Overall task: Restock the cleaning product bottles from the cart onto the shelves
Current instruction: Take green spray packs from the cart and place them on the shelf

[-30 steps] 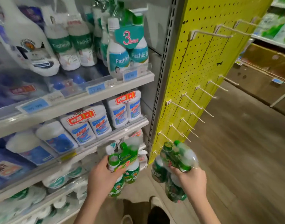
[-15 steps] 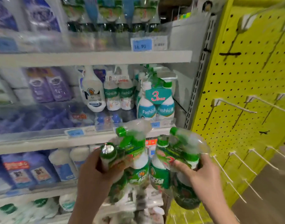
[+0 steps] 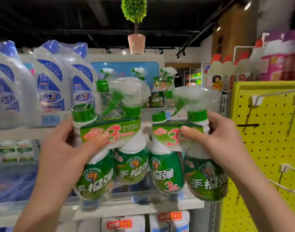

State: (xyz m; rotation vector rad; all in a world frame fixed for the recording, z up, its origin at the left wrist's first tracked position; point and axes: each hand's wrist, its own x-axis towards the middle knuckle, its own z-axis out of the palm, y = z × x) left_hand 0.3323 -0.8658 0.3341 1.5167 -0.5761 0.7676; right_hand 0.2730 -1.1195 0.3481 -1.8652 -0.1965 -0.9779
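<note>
Two bare forearms, slender wrists, bare left hand (image 3: 66,148), bare right hand (image 3: 215,141), short rounded thumbnails

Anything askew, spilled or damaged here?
No spill or damage visible. Only the shrink-wrapped pack of green spray bottles in the right hand hangs tilted, base toward the yellow pegboard; the matching pack in the left hand is nearer upright.

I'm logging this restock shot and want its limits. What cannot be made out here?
Head view only:
- Blurred: the digits on the blue price tag.
- Hidden by its front bottles and the left hand: the back of the left spray-bottle pack.
- Hidden behind the right spray-bottle pack: how far the right hand wraps.
- Outside the frame: the cart.
</note>
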